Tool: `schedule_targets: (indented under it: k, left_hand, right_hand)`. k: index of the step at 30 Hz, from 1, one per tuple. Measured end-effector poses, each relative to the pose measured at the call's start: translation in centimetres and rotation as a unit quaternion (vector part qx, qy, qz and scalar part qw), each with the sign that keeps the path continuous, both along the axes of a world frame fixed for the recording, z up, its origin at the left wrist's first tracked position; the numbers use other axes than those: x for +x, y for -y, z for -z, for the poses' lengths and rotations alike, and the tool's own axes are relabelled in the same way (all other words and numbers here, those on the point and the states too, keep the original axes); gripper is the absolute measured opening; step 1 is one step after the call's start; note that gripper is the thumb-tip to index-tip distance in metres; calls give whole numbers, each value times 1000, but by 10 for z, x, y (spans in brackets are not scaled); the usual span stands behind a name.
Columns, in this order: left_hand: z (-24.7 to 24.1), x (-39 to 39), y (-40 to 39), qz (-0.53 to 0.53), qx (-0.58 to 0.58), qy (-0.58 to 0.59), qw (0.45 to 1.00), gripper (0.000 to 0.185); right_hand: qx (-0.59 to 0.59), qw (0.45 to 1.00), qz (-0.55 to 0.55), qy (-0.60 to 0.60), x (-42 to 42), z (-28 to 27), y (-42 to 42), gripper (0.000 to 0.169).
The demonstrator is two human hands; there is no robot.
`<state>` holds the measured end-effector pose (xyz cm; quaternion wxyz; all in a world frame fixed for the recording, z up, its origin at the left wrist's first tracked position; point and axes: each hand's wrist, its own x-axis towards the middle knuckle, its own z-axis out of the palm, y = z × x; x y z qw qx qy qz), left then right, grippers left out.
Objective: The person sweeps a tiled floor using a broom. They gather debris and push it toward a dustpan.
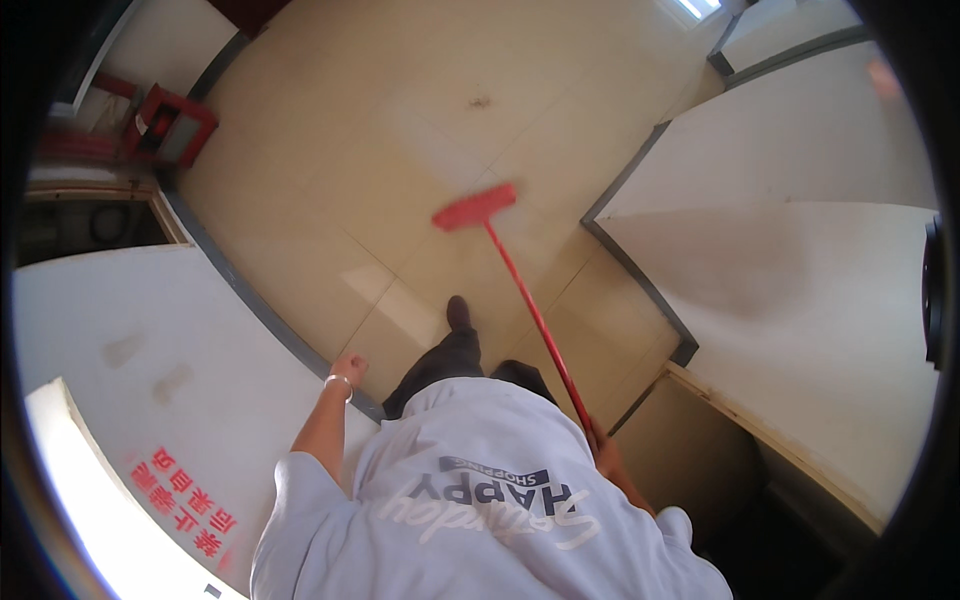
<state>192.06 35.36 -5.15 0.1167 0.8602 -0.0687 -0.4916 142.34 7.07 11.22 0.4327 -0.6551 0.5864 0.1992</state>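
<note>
My right hand is closed around the red handle of a push broom, low at my right side and partly hidden by my shirt. The handle slants forward over the tiled floor to the broom's red head, which is slightly blurred ahead of my feet. My left hand hangs beside the left wall with its fingers curled and nothing seen in it; a pale bracelet circles that wrist. Further ahead, a small patch of dirt lies on the floor.
A red box with a clear front stands against the left wall. On the right, a white wall with a dark grey skirting juts out at a corner. Doorways open on both sides, and a bright window is at lower left.
</note>
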Motion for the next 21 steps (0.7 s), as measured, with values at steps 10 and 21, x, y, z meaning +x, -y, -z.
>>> schedule_targets:
  k: [10, 21]
  left_hand:
    - [24, 32, -35, 108, 107, -9, 988, 36]
    - [-33, 86, 215, 27, -233, 18, 972, 26]
  right_hand:
    - [-24, 999, -26, 9, 56, 91, 10, 39]
    - [17, 999, 46, -12, 252, 168, 152, 48]
